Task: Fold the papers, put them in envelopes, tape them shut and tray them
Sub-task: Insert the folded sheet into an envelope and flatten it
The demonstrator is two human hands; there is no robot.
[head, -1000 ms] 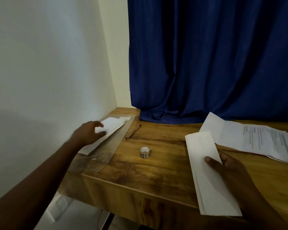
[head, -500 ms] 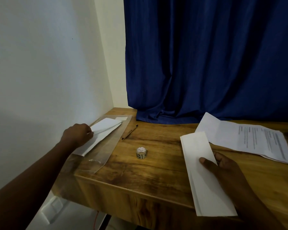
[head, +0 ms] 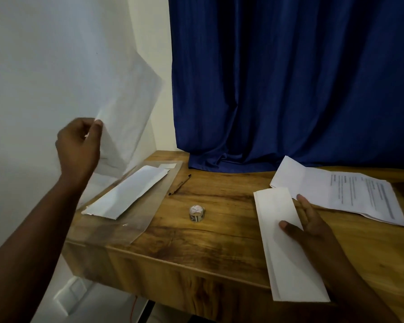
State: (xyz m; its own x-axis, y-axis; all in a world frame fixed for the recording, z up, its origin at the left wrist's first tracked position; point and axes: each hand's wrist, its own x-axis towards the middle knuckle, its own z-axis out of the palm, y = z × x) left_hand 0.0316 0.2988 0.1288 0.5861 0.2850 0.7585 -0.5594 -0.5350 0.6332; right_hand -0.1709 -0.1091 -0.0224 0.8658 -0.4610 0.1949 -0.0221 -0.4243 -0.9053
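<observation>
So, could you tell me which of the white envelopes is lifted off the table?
The envelope pinched in the left hand, raised against the wall; the others lie flat on the clear tray and under the right hand.

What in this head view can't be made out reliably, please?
- Printed sheet: text too small and blurred to read.
- Tape roll: label too small.
- Lifted envelope: motion-blurred in the left hand's grip; open or sealed unclear.
- Folded paper: right edge hidden by the right hand.
</observation>
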